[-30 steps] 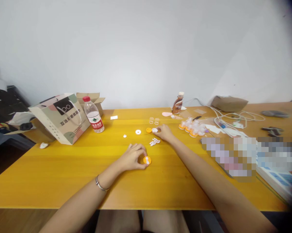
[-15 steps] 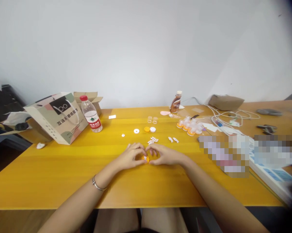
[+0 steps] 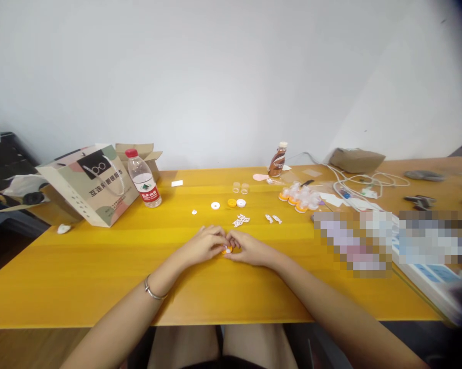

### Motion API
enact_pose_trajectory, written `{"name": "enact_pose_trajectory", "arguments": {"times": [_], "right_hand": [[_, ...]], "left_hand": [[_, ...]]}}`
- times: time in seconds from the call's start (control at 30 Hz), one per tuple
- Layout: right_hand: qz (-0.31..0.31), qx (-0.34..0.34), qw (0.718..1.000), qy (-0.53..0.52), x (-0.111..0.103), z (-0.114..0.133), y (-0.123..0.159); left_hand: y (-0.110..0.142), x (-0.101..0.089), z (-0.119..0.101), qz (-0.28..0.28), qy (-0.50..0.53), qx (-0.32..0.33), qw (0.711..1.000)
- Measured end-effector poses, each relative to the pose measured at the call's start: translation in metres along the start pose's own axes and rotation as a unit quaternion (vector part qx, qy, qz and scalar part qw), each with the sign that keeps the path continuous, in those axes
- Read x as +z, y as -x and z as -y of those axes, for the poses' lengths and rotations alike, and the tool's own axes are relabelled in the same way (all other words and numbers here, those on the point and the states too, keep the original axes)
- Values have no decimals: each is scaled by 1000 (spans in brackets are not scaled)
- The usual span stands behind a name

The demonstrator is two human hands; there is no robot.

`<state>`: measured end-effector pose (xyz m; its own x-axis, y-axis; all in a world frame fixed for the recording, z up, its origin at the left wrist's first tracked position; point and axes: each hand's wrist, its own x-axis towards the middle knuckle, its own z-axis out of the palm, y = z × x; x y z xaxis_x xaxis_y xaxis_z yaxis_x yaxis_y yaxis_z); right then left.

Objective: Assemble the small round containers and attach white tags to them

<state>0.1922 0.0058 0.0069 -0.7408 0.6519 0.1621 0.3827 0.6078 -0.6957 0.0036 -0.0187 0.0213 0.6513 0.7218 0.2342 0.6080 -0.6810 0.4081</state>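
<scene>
Between my hands, on the yellow tabletop, is a small round orange piece point(image 3: 227, 250) with a white part on it. My left hand point(image 3: 207, 243) is closed on it from the left, thumb and fingertips at its edge. From the right, my right hand point(image 3: 249, 247) curls its thumb and fingers against the same piece. My fingers cover much of it. Just beyond lie several white openwork pieces point(image 3: 240, 221), with two slim white pieces point(image 3: 273, 219) to their right. Farther back are an orange disc point(image 3: 232, 203), a white disc point(image 3: 241, 203) and a white ring point(image 3: 215, 205).
Two clear cups point(image 3: 236, 187) stand behind the discs. At right are several clear-domed orange-based containers point(image 3: 300, 197), a brown drink bottle point(image 3: 277, 160) and white cables point(image 3: 350, 179). A water bottle point(image 3: 144, 179) and paper bag point(image 3: 90, 187) stand left. A tiny white piece point(image 3: 194, 211) lies nearer.
My right hand has moved left, closing the gap to my left hand, and its fingers now meet the orange piece. The piece is more covered.
</scene>
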Motion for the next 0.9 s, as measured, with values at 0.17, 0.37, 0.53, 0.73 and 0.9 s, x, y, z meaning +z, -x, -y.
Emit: {"name": "enact_pose_trajectory", "arguments": {"times": [0.17,0.37,0.53,0.73,0.9], "right_hand": [[-4,20,1000,-1,2,1,-1],[-5,20,1000,11,3,1,-4],[-16,2,1000,4,7,-4,-4],[-6,-17,999,30,7,-5,-4],[11,-33,999,19,5,-4,-4]], "left_hand": [[0,4,5,3,32,-2,999],[-5,3,1,12,28,-12,999],[-10,-4,2,72,10,15,997],[-5,-9,6,108,38,-10,993],[-3,-7,7,125,70,-38,989]]}}
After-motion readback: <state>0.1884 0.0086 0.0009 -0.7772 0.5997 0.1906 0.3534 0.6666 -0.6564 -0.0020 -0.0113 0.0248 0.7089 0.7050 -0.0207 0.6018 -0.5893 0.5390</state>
